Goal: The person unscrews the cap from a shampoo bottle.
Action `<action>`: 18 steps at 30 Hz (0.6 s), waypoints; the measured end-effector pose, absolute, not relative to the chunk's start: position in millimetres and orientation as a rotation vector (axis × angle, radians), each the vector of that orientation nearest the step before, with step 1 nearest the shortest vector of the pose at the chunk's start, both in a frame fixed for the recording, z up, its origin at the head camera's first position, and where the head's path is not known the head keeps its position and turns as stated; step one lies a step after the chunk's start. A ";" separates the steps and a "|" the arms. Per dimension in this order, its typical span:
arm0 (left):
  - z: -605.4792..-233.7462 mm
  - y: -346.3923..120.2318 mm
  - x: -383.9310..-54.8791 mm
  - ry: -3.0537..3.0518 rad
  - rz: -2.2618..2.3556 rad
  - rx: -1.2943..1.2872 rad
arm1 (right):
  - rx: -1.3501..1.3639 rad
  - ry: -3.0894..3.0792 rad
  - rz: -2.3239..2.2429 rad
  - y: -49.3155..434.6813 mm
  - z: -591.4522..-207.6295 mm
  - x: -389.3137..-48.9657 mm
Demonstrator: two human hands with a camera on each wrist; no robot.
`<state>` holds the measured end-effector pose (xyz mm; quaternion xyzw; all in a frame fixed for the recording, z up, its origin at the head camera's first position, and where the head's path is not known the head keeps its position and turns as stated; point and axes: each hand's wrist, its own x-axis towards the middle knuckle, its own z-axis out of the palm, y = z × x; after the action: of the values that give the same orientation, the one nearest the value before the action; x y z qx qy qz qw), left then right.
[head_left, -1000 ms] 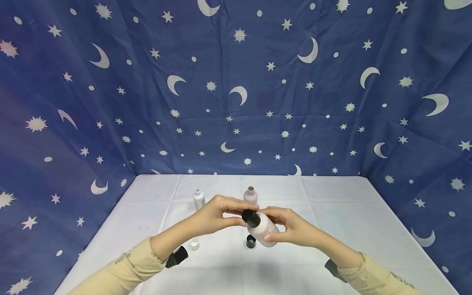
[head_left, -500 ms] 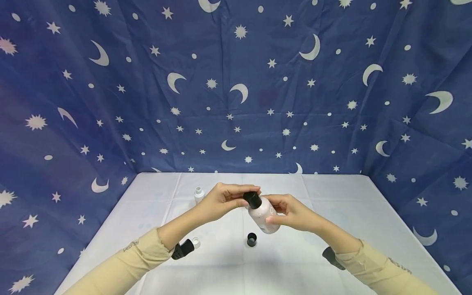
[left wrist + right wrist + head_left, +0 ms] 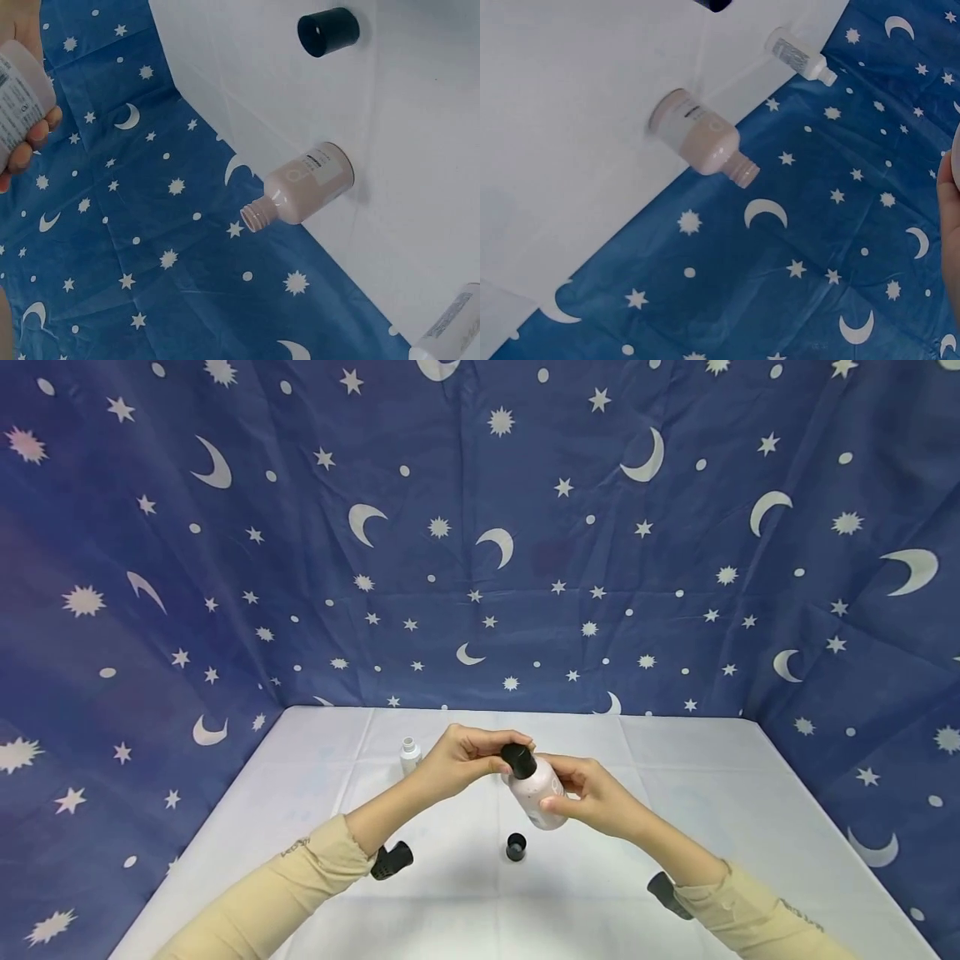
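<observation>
A pale pink bottle (image 3: 538, 800) with a black cap (image 3: 518, 761) is held tilted above the table, its top toward the upper left. My left hand (image 3: 467, 762) pinches the cap between thumb and fingers. The bottle's body is gripped by my right hand (image 3: 594, 795); its fingertips and the printed label show at the left edge of the left wrist view. Behind the hands, an uncapped pink bottle (image 3: 309, 186) stands on the table, nearly hidden in the head view. Below the held bottle, a loose black cap (image 3: 516, 847) lies on the cloth.
An uncapped white bottle (image 3: 410, 756) stands at the back left, partly behind my left hand. White cloth covers the table (image 3: 600, 893). A blue curtain (image 3: 480, 568) with moons and stars encloses the back and sides.
Both hands have lifted the held bottle slightly up and away, so it now covers the standing pink bottle. The left fingers have bent more around the cap. A small white cap has become hidden behind the left wrist.
</observation>
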<state>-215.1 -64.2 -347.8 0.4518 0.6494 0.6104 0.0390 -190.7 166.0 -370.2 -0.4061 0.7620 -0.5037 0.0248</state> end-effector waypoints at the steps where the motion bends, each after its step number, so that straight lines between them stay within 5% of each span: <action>1: -349.3 -63.1 -215.3 1.997 1.880 1.381 | -1.256 2.370 -1.566 166.1 -371.8 -190.9; 18: -351.8 -47.9 -205.9 2.035 2.066 1.104 | -1.250 2.317 -1.679 168.9 -375.9 -196.8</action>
<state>-205.9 -47.9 -351.8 0.3556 0.6557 0.6658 0.0192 -196.8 168.9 -375.9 -0.4002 0.7421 -0.5377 0.0096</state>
